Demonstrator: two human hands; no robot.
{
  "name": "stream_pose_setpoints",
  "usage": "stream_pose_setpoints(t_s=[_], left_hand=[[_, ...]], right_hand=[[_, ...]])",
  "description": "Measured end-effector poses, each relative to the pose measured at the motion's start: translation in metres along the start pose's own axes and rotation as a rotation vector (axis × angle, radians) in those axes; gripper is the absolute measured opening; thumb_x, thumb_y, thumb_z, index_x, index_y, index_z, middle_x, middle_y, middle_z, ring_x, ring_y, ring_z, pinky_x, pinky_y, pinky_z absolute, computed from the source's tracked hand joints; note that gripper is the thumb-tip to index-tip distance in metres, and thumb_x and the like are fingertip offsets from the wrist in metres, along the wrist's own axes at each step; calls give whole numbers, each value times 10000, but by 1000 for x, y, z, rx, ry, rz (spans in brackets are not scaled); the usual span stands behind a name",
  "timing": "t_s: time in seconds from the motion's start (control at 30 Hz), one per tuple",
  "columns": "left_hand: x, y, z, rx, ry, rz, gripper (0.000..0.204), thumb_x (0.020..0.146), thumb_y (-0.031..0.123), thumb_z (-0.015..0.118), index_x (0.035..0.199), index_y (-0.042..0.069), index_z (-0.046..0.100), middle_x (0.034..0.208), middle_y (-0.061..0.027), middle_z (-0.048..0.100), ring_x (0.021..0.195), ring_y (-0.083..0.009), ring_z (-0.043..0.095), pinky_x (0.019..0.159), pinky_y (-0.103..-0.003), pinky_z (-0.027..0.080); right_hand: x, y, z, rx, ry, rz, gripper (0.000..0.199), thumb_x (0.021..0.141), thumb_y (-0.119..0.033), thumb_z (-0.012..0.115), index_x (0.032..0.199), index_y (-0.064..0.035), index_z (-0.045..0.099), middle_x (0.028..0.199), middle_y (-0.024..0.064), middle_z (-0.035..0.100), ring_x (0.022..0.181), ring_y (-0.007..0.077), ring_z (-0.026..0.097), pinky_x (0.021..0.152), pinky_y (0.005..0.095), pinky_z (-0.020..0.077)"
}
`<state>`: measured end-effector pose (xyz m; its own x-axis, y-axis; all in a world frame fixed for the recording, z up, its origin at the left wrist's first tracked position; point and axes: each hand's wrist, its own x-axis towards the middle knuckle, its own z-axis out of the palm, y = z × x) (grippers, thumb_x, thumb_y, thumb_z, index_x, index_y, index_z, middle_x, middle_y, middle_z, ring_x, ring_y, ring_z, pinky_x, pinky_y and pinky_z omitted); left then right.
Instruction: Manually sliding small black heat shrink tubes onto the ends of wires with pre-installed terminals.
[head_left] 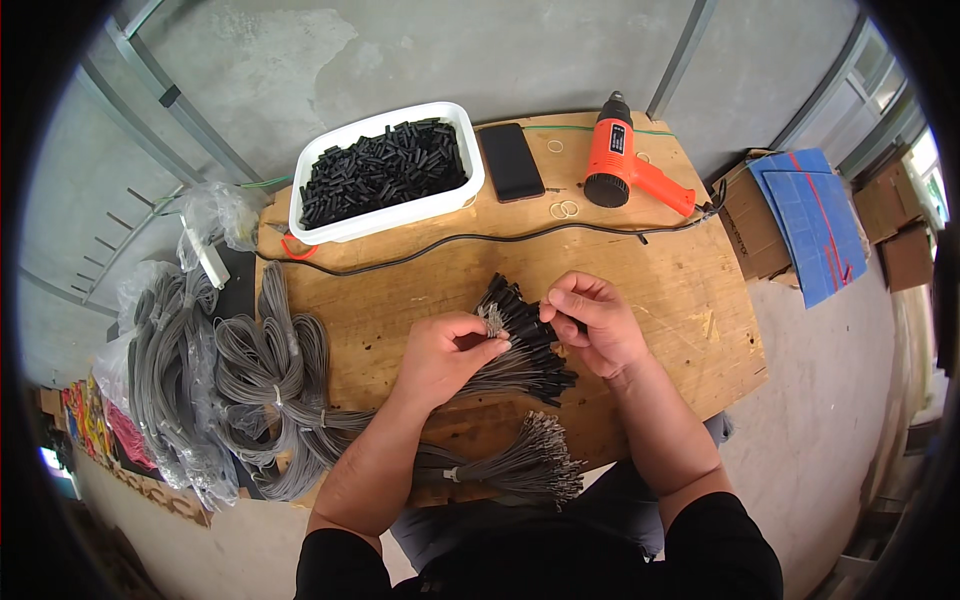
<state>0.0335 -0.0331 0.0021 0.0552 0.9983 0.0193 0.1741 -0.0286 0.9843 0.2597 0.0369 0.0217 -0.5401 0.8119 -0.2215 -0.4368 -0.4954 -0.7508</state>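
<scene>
My left hand [450, 355] is closed in a pinch on thin grey wires, whose pale bare ends [492, 318] stick up past the thumb and forefinger. Just to its right, my right hand [602, 322] is closed, thumb against bent fingers. Something small and dark shows at its fingers, too hidden to name. Between and below the hands fans a bundle of grey wires with black sleeves [545, 368] on their ends. Nearer me lies another tied grey wire bundle [500, 468] with bare, metallic-looking tips.
A white tub [377, 232] full of short black tubes stands at the back, beside a black phone [512, 163] and an orange heat gun [612, 155]. A black cable [460, 238] crosses the table [690, 300]. Coiled grey wire bundles [270, 365] cover the left. Rubber bands [564, 210] lie near the gun.
</scene>
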Motion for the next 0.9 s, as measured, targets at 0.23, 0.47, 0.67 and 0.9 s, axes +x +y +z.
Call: stream_pose_setpoints(t_s=[0.23, 0.47, 0.67, 0.9], left_hand=[[-3, 11, 2, 27, 57, -28, 177, 801, 92, 837, 916, 2, 736, 765, -46, 712, 691, -70, 634, 640, -234, 504], [-3, 25, 3, 163, 8, -2, 209, 769, 108, 862, 842, 13, 690, 716, -25, 689, 653, -61, 597, 609, -244, 482], [-2, 11, 0, 46, -16, -17, 179, 792, 79, 840, 876, 18, 694, 752, -4, 685, 696, -44, 595, 634, -236, 486], [-1, 2, -5, -241, -91, -79, 169, 850, 33, 777, 983, -5, 678, 929, -1, 694, 823, -40, 604, 731, -208, 496]], right_hand=[[-2, 7, 4, -219, -37, -86, 133, 906, -22, 718, 1034, 4, 694, 865, 31, 691, 650, 38, 538, 558, 184, 413], [-5, 18, 16, -475, -107, -175, 136, 904, -4, 720, 1037, 9, 696, 926, 7, 694, 846, 62, 613, 775, 230, 514], [-4, 20, 17, -566, -117, -199, 73, 906, -7, 717, 967, -10, 678, 886, -17, 670, 821, 39, 584, 749, 215, 496], [-5, 17, 16, -554, -118, -214, 84, 890, 26, 711, 925, -23, 653, 870, -12, 666, 796, 40, 586, 721, 208, 483]])
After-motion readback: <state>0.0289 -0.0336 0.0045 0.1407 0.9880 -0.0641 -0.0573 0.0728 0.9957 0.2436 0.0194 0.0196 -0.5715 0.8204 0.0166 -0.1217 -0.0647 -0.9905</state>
